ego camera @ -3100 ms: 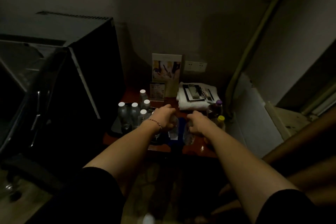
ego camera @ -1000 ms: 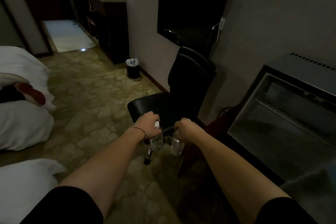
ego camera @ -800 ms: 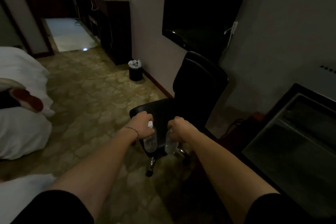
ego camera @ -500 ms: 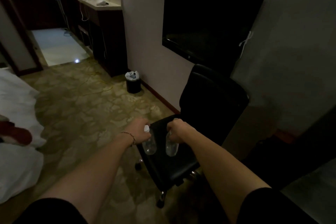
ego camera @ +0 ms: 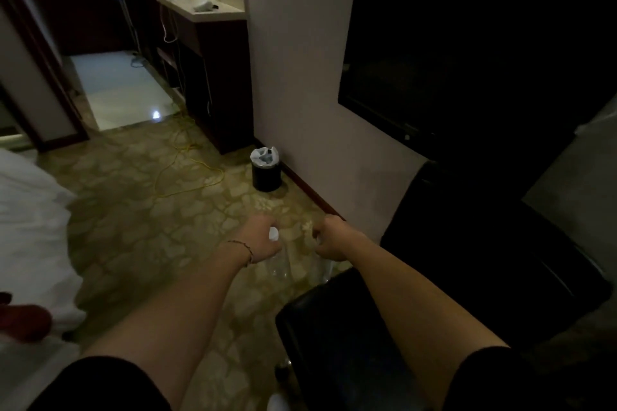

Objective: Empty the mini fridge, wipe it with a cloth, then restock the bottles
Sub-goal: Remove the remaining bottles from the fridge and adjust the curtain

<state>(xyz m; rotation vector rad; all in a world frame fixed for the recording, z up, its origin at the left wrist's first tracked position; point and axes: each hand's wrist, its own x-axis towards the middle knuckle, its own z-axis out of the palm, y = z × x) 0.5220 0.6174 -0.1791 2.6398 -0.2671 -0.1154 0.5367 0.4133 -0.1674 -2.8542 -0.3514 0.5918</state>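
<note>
head view: the left hand (ego camera: pixel 258 238) is closed round the neck of a clear bottle (ego camera: pixel 278 265), white cap showing at the fingers; the right hand (ego camera: pixel 332 240) grips a second bottle (ego camera: pixel 326 269). both bottles hang upright, long axis vertical, side by side over the floor, just left of the black chair (ego camera: pixel 434 294). the small bin (ego camera: pixel 265 170) by the wall holds a white liner. the fridge is out of sight.

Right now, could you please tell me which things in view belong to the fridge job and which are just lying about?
Part of the job:
- clear plastic bottle with a white cap in the left hand
- second clear plastic bottle in the right hand

Just lying about:
- black padded chair
- small black waste bin
- wall-mounted black television
- yellow cable
- white bed
</note>
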